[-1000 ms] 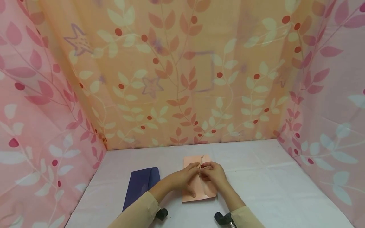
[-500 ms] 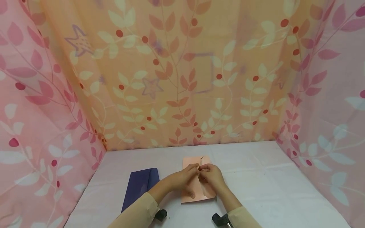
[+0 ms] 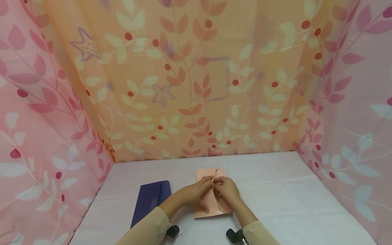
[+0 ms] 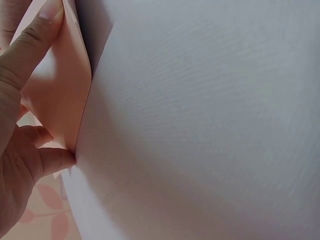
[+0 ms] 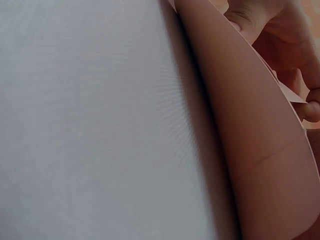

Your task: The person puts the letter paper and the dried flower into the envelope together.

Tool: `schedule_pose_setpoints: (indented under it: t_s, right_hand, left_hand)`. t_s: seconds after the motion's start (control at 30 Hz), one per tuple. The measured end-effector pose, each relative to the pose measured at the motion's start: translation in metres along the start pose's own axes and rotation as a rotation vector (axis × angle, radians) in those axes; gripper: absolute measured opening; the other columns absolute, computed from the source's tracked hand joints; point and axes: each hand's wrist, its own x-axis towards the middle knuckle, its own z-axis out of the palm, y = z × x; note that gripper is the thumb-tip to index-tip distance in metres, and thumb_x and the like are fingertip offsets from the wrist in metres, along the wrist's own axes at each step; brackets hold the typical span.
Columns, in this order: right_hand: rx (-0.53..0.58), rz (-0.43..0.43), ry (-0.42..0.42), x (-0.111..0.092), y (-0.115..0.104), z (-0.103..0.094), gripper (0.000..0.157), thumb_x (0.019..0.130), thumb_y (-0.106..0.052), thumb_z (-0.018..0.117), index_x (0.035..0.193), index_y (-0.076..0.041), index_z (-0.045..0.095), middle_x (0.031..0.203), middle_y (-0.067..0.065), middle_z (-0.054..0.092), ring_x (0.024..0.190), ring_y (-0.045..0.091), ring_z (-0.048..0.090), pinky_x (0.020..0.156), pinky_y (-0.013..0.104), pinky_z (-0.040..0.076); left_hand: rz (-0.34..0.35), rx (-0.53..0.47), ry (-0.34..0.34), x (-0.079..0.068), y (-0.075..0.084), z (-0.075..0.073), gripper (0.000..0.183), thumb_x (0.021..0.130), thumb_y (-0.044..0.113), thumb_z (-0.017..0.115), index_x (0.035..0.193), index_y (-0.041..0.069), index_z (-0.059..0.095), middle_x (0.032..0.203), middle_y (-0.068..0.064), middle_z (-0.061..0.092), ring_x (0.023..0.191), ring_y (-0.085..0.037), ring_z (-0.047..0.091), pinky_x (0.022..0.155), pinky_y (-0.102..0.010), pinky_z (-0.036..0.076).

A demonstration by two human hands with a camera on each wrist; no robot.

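Observation:
A pale pink envelope [image 3: 203, 200] lies on the white table with its slit edge up, and both hands are on it. My left hand [image 3: 196, 193] grips it from the left, thumb low on its face and fingertips reaching the opening. In the left wrist view, a thumb presses the envelope [image 4: 60, 95] and other fingertips touch its corner. My right hand [image 3: 228, 190] pinches the paper at the opening, its fingertips close to the left ones. The right wrist view shows the envelope [image 5: 250, 130] bowed up from the cloth. What lies between the fingertips is hidden.
A dark blue envelope [image 3: 150, 200] lies to the left, partly behind the left forearm. Black wrist-camera mounts [image 3: 235, 235] show below the wrists. Patterned curtains [image 3: 190, 85] stand at the back and both sides of the white table [image 3: 275, 197].
My right fingertips have moved slightly down and closer to the left ones at the opening. A small dark red spot seen there earlier is now hidden. The left hand stays nearly still.

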Motion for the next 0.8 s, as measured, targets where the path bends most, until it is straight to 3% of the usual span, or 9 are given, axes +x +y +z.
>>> schedule_pose_setpoints:
  t_s: [0.47, 0.8]
  right_hand:
    - [-0.213, -0.027, -0.009, 0.0016, -0.0019, 0.0006, 0.025, 0.082, -0.01, 0.063, 0.102, -0.014, 0.077, 0.087, -0.006, 0.074, 0.081, 0.014, 0.062, 0.075, 0.038, 0.05]
    - [-0.242, -0.058, -0.017, 0.0059, 0.0003, 0.0024, 0.014, 0.083, -0.014, 0.067, 0.093, -0.019, 0.075, 0.085, -0.008, 0.072, 0.081, 0.014, 0.062, 0.073, 0.04, 0.05]
  left_hand:
    - [-0.034, -0.032, -0.009, 0.0008, -0.0009, 0.0022, 0.085, 0.072, 0.054, 0.086, 0.139, 0.024, 0.043, 0.17, -0.005, 0.017, 0.156, -0.037, 0.02, 0.116, -0.047, 0.04]
    - [-0.029, -0.005, 0.001, -0.0001, 0.0024, 0.0002, 0.086, 0.072, 0.054, 0.086, 0.141, 0.022, 0.043, 0.17, -0.006, 0.019, 0.156, -0.036, 0.022, 0.114, -0.045, 0.042]
